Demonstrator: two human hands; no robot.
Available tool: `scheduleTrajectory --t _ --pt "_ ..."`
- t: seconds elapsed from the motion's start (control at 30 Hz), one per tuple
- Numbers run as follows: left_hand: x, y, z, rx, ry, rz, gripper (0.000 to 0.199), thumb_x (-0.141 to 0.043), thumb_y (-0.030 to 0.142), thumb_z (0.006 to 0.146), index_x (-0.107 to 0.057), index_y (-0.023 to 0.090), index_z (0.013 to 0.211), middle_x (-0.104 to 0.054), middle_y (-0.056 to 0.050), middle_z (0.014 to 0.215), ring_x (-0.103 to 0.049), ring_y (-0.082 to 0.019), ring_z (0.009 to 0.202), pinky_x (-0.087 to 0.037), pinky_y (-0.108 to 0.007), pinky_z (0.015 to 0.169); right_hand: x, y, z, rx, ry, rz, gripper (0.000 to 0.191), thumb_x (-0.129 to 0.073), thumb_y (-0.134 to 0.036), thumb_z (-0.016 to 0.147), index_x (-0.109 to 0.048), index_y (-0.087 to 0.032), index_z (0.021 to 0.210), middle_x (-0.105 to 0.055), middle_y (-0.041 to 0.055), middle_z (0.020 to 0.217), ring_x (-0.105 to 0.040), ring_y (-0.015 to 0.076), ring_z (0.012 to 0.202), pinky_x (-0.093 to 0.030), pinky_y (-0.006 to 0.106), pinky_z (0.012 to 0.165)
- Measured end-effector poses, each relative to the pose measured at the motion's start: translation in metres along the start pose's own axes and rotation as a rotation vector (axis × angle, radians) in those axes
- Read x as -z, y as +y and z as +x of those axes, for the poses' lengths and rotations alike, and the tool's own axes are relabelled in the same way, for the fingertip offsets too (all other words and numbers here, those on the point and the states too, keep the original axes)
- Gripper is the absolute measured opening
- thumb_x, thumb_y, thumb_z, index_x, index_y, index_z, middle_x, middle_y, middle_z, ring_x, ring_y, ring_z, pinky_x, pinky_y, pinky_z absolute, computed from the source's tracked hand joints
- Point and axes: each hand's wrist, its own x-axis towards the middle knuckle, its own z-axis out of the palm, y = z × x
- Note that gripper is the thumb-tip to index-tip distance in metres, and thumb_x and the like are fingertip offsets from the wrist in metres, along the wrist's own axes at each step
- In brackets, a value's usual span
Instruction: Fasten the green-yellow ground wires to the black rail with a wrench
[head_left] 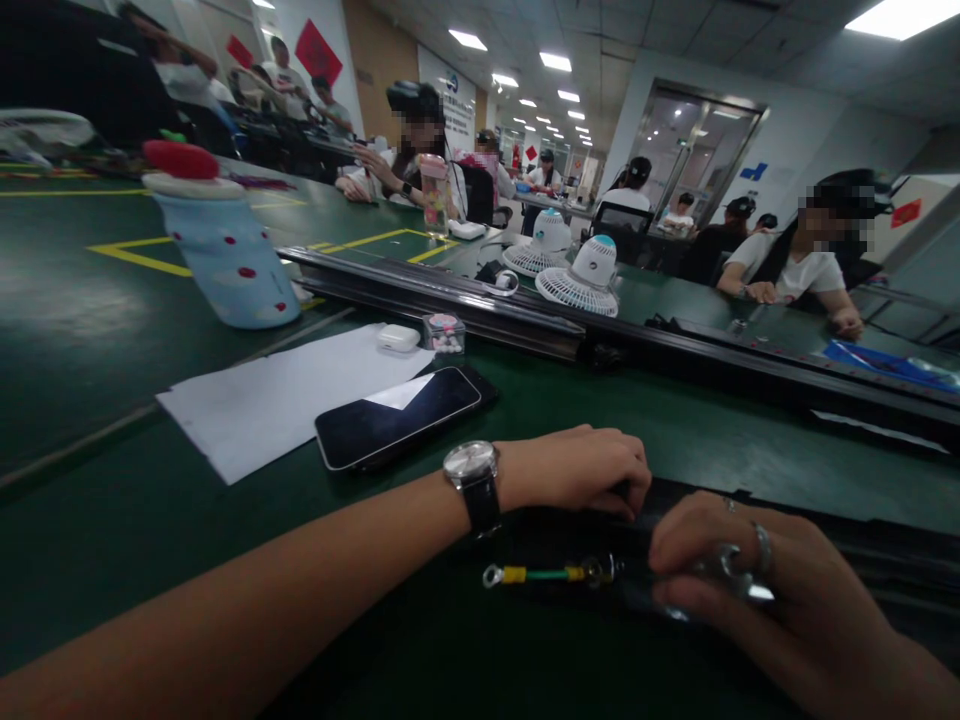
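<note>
My left hand (589,470), with a watch on the wrist, is curled down at the far edge of a black rail (862,560). Its fingertips are hidden, so what they hold cannot be made out. Beside it, my right hand (772,575), wearing rings, is closed around a shiny metal wrench (739,572), mostly covered by the fingers. A short green wire (546,575) with yellow ring terminals lies to the left of my right hand. One of its ends meets a small bolt (594,571) on the dark rail; the other ring points left.
Beyond my left arm lie a phone (401,415), white paper (277,395), an earphone case (398,338) and a small clear box (444,334). A blue cup (229,260) stands left. Long metal profiles (450,300) cross the table, with white fans (585,275) behind. Other people sit around.
</note>
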Motion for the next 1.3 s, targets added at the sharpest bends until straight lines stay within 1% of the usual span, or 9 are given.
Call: scheduleTrajectory --t 0.2,0.47,0.6,0.7,0.83,0.9,0.97,1.1,1.3 --pt "0.0 0.002 0.0 0.009 -0.004 0.006 0.01 -0.073 0.017 0.093 -0.073 0.022 0.102 -0.063 -0.005 0.116 -0.06 -0.021 0.109 -0.049 -0.031 0.091 -0.005 -0.001 0.002 0.025 0.046 -0.028 0.004 -0.066 -0.02 0.096 -0.064 -0.022 0.097 -0.074 -0.0021 0.081 -0.07 0.0104 0.07 -0.057 0.019 0.063" --pt "-0.003 0.0 0.002 0.012 0.003 0.008 0.007 -0.074 0.019 0.093 -0.073 0.021 0.1 -0.064 -0.006 0.116 -0.061 -0.021 0.108 -0.05 -0.032 0.092 -0.012 -0.002 0.0 0.045 0.084 -0.06 0.005 -0.067 -0.026 0.097 -0.064 -0.022 0.094 -0.074 -0.0035 0.075 -0.071 0.0079 0.064 -0.055 0.015 0.06" --pt "-0.004 -0.001 0.003 0.012 0.001 0.004 0.008 -0.074 0.019 0.093 -0.073 0.021 0.101 -0.064 -0.006 0.116 -0.061 -0.021 0.108 -0.05 -0.031 0.092 -0.014 -0.004 0.0 0.072 0.073 -0.06 0.003 -0.066 -0.021 0.097 -0.062 -0.021 0.096 -0.074 -0.0025 0.076 -0.07 0.0083 0.065 -0.056 0.016 0.063" --pt "-0.004 -0.001 0.003 0.002 0.003 0.001 0.007 -0.073 0.02 0.094 -0.073 0.02 0.1 -0.064 -0.007 0.115 -0.061 -0.021 0.108 -0.05 -0.031 0.092 -0.009 -0.007 0.001 0.123 0.037 -0.084 0.005 -0.06 -0.016 0.098 -0.062 -0.02 0.097 -0.074 -0.0006 0.078 -0.071 0.0095 0.072 -0.057 0.017 0.068" --pt "-0.002 0.0 0.001 -0.014 0.007 -0.007 0.006 -0.072 0.018 0.095 -0.073 0.02 0.1 -0.064 -0.006 0.113 -0.061 -0.021 0.106 -0.05 -0.03 0.091 0.006 -0.01 0.004 0.2 -0.091 -0.178 0.009 -0.055 -0.014 0.101 -0.063 -0.019 0.101 -0.077 0.0014 0.088 -0.073 0.0109 0.091 -0.057 0.019 0.088" --pt "-0.001 0.001 0.001 -0.016 0.008 -0.009 0.006 -0.072 0.017 0.095 -0.073 0.021 0.099 -0.064 -0.006 0.112 -0.061 -0.02 0.106 -0.05 -0.03 0.091 0.012 -0.011 0.006 0.235 -0.113 -0.2 0.01 -0.054 -0.015 0.102 -0.063 -0.02 0.102 -0.077 0.0013 0.09 -0.073 0.0108 0.094 -0.056 0.019 0.092" --pt "-0.001 0.001 0.0 -0.016 0.01 -0.007 0.007 -0.072 0.016 0.094 -0.073 0.021 0.099 -0.064 -0.005 0.112 -0.061 -0.02 0.106 -0.05 -0.03 0.09 0.014 -0.011 0.007 0.219 -0.092 -0.183 0.009 -0.056 -0.014 0.1 -0.063 -0.02 0.1 -0.076 0.0016 0.087 -0.073 0.0107 0.091 -0.058 0.018 0.086" --pt "-0.001 0.001 0.001 -0.014 0.019 0.001 0.009 -0.074 0.016 0.093 -0.073 0.02 0.1 -0.064 -0.006 0.112 -0.061 -0.021 0.106 -0.05 -0.03 0.089 0.009 -0.009 0.004 0.121 -0.012 -0.124 0.008 -0.06 -0.012 0.095 -0.061 -0.02 0.095 -0.073 0.0017 0.08 -0.072 0.011 0.079 -0.06 0.018 0.071" --pt "-0.003 0.0 0.001 -0.018 0.029 0.0 0.009 -0.074 0.014 0.092 -0.073 0.021 0.098 -0.065 -0.005 0.112 -0.061 -0.02 0.105 -0.049 -0.03 0.088 0.0 -0.006 0.0 0.09 0.029 -0.081 0.006 -0.064 -0.015 0.094 -0.062 -0.02 0.096 -0.072 0.0 0.078 -0.071 0.0105 0.072 -0.059 0.019 0.066"
